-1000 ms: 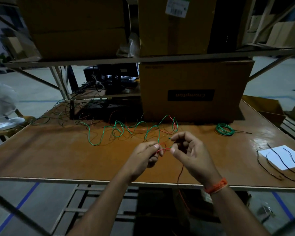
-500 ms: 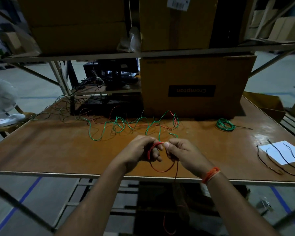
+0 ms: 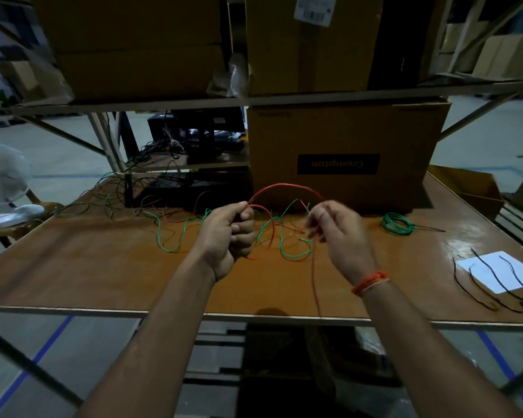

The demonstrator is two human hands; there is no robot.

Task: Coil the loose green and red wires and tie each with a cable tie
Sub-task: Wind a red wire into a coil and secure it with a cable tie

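The left hand (image 3: 228,233) is clenched around the red wire (image 3: 286,186), fingers curled into a fist from which a small loop of the wire emerges at the top. From the fist the wire rises in an arch toward 3 o'clock and ends at the right hand (image 3: 337,233), whose fingertips pinch it; below that hand the wire drops straight down past the near edge of the table (image 3: 88,267). An orange wristband (image 3: 370,282) circles the right wrist. Behind both hands, at 12 o'clock, loose green wire (image 3: 175,236) sprawls in curves across the brown tabletop, mixed with thinner red strands. At 2 o'clock a coiled green wire (image 3: 397,224) lies flat on the surface, well apart from the hands. At 3 o'clock several black cable ties (image 3: 477,285) lie beside and partly over a white sheet of paper (image 3: 501,271). A cardboard box (image 3: 344,155) with an inverted printed label stands at the far side of the table under a metal shelf (image 3: 194,102) carrying further boxes. At 9 o'clock a white fan (image 3: 3,176) stands off the table. The grey floor bears blue tape lines (image 3: 27,372).
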